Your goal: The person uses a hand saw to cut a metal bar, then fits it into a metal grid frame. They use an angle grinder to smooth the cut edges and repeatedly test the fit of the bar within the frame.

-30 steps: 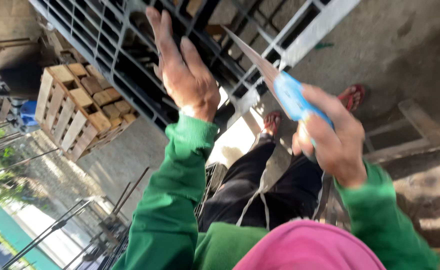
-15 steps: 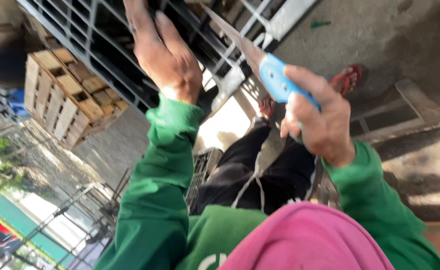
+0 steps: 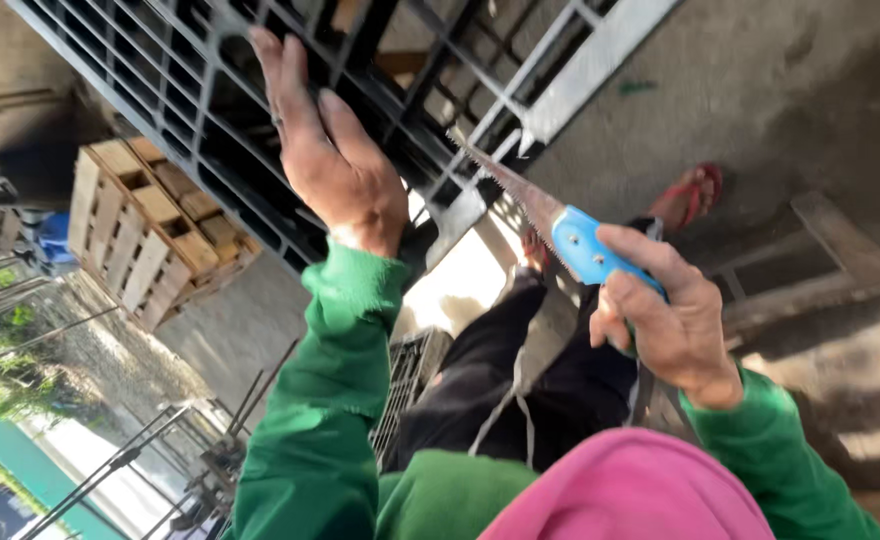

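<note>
My right hand [image 3: 670,320] grips the blue handle of a small hand saw [image 3: 550,225], whose toothed blade points up and left toward a dark plastic pallet [image 3: 400,60] standing on edge. My left hand [image 3: 330,160] is raised with fingers spread, resting flat against the pallet's grid. Both arms wear green sleeves. Below them are my black trousers [image 3: 520,390] and a pink cloth [image 3: 630,490] at the bottom edge.
A wooden pallet [image 3: 150,230] lies on the concrete at left. A foot in a red sandal [image 3: 695,190] stands by a low wooden frame [image 3: 820,260] at right. Thin metal rods [image 3: 110,470] and a black crate [image 3: 410,380] are at lower left.
The view has shifted, and both hands sit lower in the frame. The saw has dropped and its blade now points at the pallet's lower edge. My left hand stays on the grid.
</note>
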